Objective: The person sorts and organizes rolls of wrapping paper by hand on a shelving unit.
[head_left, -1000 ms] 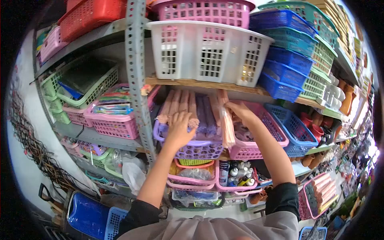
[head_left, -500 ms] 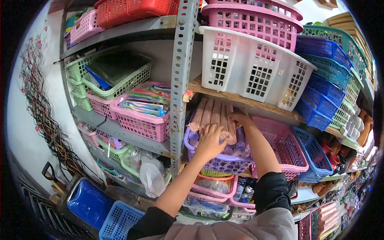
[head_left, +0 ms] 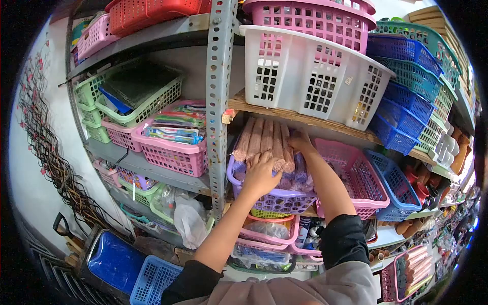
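Both hands at work: left hand (head_left: 262, 174) and right hand (head_left: 302, 142) on pink rolls (head_left: 267, 136) atop a purple basket (head_left: 288, 202), centre of the frame.
The left's half-curled fingers rest over the front ends; the right bends at the far right roll, fingertips hidden, so I can't tell its grip. Uneven pressure could send rolls sliding over the basket's front. Purple rolls (head_left: 300, 180) beneath are mostly covered, hard to count.
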The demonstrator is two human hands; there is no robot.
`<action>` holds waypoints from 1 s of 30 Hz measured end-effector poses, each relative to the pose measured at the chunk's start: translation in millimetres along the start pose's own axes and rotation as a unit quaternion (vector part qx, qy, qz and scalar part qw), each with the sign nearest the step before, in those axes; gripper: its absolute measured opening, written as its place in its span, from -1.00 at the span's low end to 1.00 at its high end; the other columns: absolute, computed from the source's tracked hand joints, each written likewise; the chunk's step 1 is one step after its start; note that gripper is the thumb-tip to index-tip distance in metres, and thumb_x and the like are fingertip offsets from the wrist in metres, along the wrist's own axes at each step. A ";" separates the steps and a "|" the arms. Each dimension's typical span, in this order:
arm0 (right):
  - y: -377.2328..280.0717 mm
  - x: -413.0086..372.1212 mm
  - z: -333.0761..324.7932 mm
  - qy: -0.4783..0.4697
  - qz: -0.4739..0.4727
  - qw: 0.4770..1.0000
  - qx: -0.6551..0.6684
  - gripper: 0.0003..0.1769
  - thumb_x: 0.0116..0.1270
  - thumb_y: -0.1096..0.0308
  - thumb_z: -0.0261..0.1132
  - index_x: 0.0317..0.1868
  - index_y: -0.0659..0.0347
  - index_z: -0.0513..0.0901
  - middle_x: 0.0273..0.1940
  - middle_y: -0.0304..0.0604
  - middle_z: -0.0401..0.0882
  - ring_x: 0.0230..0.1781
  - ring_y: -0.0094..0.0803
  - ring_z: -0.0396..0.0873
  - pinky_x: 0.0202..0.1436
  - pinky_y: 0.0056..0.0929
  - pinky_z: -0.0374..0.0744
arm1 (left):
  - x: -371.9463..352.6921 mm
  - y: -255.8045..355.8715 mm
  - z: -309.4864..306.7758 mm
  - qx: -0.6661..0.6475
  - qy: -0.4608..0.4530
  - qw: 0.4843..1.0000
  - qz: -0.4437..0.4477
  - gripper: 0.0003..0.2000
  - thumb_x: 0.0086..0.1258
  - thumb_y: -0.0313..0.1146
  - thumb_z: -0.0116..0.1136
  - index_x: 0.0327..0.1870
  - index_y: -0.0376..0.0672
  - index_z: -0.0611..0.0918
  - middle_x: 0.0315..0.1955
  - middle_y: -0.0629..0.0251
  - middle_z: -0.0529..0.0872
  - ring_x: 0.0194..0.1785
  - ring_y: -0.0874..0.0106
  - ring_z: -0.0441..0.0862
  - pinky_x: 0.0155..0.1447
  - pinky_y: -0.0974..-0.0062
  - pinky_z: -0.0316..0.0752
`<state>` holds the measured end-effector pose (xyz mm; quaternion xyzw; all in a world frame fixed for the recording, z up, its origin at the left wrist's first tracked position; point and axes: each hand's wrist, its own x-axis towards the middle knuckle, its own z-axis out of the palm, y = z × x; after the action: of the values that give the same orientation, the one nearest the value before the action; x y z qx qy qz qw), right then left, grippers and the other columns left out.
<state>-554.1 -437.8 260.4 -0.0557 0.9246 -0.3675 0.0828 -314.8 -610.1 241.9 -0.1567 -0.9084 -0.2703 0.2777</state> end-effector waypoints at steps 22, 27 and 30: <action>6.1 -89.6 2.5 0.269 -0.239 0.843 -0.400 -0.59 0.30 0.10 0.09 -0.11 0.26 0.68 -0.08 0.11 0.64 0.19 -0.04 0.43 0.34 -0.18 0.29 | -0.3 -0.3 0.1 -0.003 0.054 0.996 0.067 -0.59 0.23 -0.23 0.20 0.11 -0.11 0.56 0.20 0.08 0.47 0.32 0.07 0.31 0.38 0.18 0.21; 6.5 -237.8 -32.1 0.335 -0.303 0.884 -0.123 -0.79 0.17 0.27 0.27 -0.23 0.18 0.64 -0.30 0.06 0.61 -0.21 0.05 0.59 -0.16 -0.08 0.56 | 0.2 19.8 -6.0 0.020 0.153 0.980 0.124 -0.70 0.24 -0.31 0.19 0.01 -0.10 0.60 0.11 0.14 0.52 0.27 0.07 0.33 0.33 0.12 0.22; 37.8 -302.4 -49.6 0.351 -0.338 0.864 -0.131 -0.87 0.17 0.36 0.25 -0.33 0.24 0.59 -0.37 0.02 0.56 -0.30 -0.03 0.59 -0.25 -0.13 0.54 | 1.4 63.3 -3.4 -0.048 0.199 0.965 0.162 -0.77 0.30 -0.42 0.13 -0.04 -0.17 0.60 0.12 0.18 0.53 0.27 0.12 0.35 0.34 0.17 0.24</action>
<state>-268.9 -327.6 303.8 -0.2423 0.8569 -0.2437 -0.3843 -287.1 -560.9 270.6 -0.2578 -0.7832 -0.2912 0.4851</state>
